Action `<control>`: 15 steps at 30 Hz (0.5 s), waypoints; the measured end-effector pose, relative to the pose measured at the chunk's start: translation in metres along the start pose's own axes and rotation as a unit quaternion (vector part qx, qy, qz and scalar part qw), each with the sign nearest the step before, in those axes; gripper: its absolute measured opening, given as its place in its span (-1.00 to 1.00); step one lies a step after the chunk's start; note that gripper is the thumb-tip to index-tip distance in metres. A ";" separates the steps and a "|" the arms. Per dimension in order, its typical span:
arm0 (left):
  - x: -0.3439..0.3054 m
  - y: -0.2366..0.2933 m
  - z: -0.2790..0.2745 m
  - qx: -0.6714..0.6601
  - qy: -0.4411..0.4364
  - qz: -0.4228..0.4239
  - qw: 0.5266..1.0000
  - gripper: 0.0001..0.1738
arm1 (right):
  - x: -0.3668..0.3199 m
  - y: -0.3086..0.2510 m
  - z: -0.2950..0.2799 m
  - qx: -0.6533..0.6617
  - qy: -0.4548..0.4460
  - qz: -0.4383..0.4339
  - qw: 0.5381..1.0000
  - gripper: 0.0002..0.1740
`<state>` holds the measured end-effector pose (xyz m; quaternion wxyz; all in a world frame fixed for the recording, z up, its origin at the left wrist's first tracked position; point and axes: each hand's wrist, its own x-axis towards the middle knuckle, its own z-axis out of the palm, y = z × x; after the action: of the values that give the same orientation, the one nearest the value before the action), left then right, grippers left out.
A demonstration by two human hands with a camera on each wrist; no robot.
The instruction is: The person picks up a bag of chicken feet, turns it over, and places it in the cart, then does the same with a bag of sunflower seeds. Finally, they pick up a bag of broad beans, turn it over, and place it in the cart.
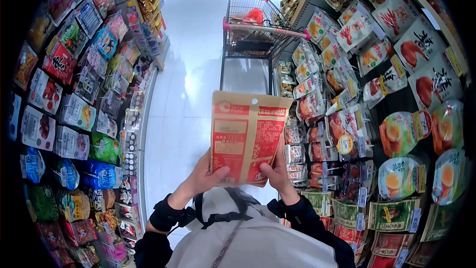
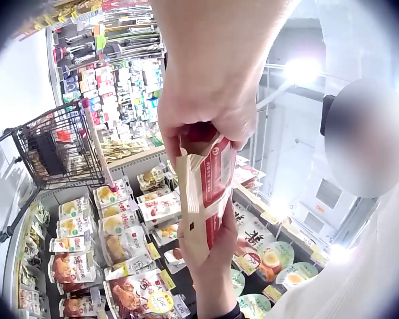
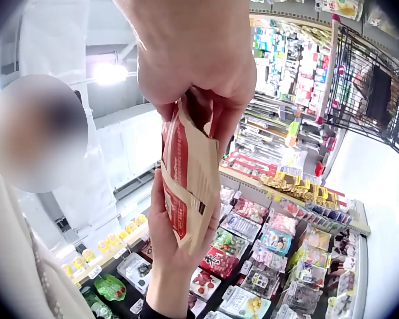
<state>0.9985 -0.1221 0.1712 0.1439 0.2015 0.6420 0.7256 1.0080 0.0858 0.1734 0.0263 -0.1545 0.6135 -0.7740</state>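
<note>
A red and tan paper-like package (image 1: pixel 248 139) with printed text is held upright before the chest in the head view. The left hand (image 1: pixel 202 174) grips its lower left edge, thumb on the printed face. At the lower right edge the right hand (image 1: pixel 279 171) holds it the same way, fingers behind. In the left wrist view the package (image 2: pixel 206 193) is seen edge-on between the left hand (image 2: pixel 203 113) above and the right hand (image 2: pixel 211 256) below. The right wrist view shows the package's side (image 3: pixel 193 179) between the right hand (image 3: pixel 196 86) and left hand (image 3: pixel 173 232).
A shopping cart (image 1: pixel 253 34) with a red item in it stands ahead in the aisle, near the right shelves. Hanging snack bags (image 1: pixel 74 109) line the left side. Packaged foods (image 1: pixel 357 119) fill the right racks. Pale floor (image 1: pixel 178 79) runs between them.
</note>
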 end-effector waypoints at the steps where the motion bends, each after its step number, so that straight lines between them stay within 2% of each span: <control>1: 0.005 0.001 -0.007 -0.009 0.000 -0.001 1.000 -0.34 | 0.009 0.002 0.001 -0.004 -0.002 0.001 1.000 -0.07; 4: 0.024 0.001 -0.036 -0.037 -0.001 -0.001 0.999 -0.37 | 0.042 0.012 0.006 -0.018 -0.017 0.014 1.000 -0.07; 7: 0.049 -0.003 -0.074 -0.044 -0.003 0.002 0.999 -0.37 | 0.081 0.026 0.018 -0.006 0.010 0.025 1.000 -0.08; 11: 0.089 -0.007 -0.142 -0.017 0.004 -0.005 1.000 -0.34 | 0.153 0.049 0.041 0.008 0.028 0.044 0.999 -0.09; 15: 0.124 0.005 -0.217 0.002 0.005 -0.022 1.000 -0.26 | 0.232 0.063 0.072 -0.039 0.029 0.027 0.998 -0.12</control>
<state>0.7863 -0.2540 0.1689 0.1562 0.1841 0.6483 0.7221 0.7973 -0.0511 0.1758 0.0236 -0.1158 0.6478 -0.7525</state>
